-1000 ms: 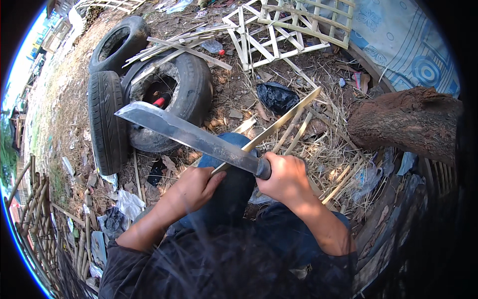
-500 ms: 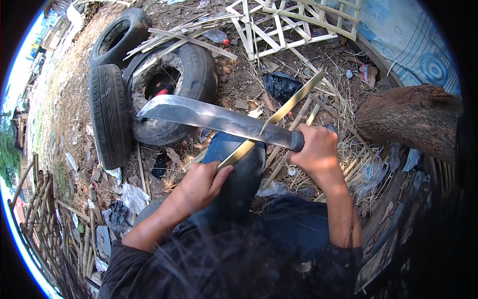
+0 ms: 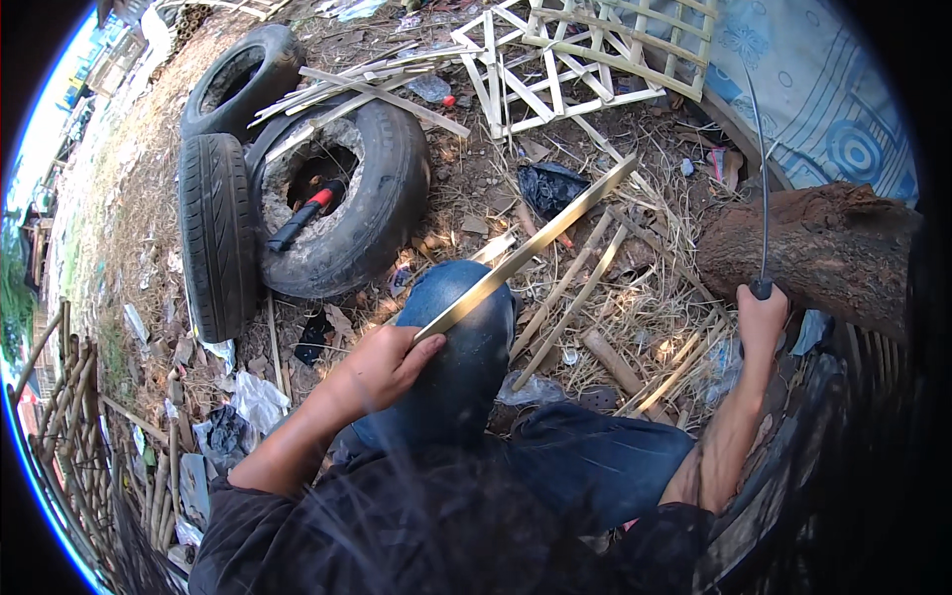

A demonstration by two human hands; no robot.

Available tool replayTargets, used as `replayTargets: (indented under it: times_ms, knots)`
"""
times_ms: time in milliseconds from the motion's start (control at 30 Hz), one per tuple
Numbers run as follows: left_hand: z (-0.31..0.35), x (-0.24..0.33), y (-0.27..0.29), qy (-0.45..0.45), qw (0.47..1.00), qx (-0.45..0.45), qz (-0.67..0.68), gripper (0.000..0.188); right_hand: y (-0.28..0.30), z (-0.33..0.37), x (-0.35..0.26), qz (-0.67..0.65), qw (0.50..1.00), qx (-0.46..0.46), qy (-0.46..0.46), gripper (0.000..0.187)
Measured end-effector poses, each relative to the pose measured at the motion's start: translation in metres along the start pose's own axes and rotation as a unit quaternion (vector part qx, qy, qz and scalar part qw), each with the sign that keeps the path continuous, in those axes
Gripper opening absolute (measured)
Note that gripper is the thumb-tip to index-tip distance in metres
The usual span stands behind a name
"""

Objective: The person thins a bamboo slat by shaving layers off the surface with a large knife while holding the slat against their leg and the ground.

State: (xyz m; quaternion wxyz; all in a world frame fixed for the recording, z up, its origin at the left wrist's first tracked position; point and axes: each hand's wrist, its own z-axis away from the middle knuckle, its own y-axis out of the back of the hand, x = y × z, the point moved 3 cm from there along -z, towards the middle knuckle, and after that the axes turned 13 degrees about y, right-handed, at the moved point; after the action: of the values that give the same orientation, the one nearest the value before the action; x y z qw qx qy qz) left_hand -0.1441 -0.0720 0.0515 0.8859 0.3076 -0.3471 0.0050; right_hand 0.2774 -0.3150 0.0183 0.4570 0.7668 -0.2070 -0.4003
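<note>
My left hand (image 3: pixel 382 367) is closed round the near end of a flat bamboo strip (image 3: pixel 535 243). The strip slants up and to the right across my bent left knee (image 3: pixel 451 297). Out at the right, my right hand (image 3: pixel 762 317) grips the dark handle of a machete (image 3: pixel 765 188). Its blade points away from me, seen almost edge-on as a thin curved line, and stands apart from the strip. The blade passes in front of a thick brown log (image 3: pixel 813 248) beside that hand.
Old tyres (image 3: pixel 392 188) lie at the left; one has a red-and-black tool (image 3: pixel 302 218) in it and thin slats (image 3: pixel 387 84) across it. A bamboo lattice (image 3: pixel 565 79) and a blue patterned sheet (image 3: pixel 793 99) are at the back. Bamboo pieces (image 3: pixel 585 288) and shavings litter the ground.
The machete has left the strip, swinging right and turning from flat across my knee to edge-on by the log. My left hand with the strip has shifted slightly left and nearer.
</note>
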Motion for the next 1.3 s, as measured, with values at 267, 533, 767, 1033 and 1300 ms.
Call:
replayTargets:
  times_ms: [267, 533, 767, 1033, 1300]
  knots:
    - [0.008, 0.013, -0.016, -0.026, 0.989, 0.118, -0.086, 0.032, -0.019, 0.046, -0.148, -0.212, 0.959, -0.164, 0.093, 0.015]
    - [0.015, 0.009, -0.030, -0.052, 0.969, 0.182, -0.159, 0.020, -0.049, 0.102, -0.221, -0.176, 0.903, -0.270, 0.284, 0.031]
    - [0.015, 0.006, -0.031, -0.029, 0.975, 0.172, -0.137, 0.018, -0.073, 0.084, -0.206, -0.082, 0.912, -0.243, 0.320, 0.029]
    - [0.016, 0.002, -0.029, -0.036, 0.977, 0.178, -0.116, 0.019, -0.072, 0.052, -0.181, -0.044, 0.931, -0.179, 0.315, 0.025]
    - [0.024, -0.018, -0.026, -0.045, 0.971, 0.196, -0.126, 0.018, -0.016, -0.026, -0.010, 0.081, 0.995, -0.019, -0.063, 0.024]
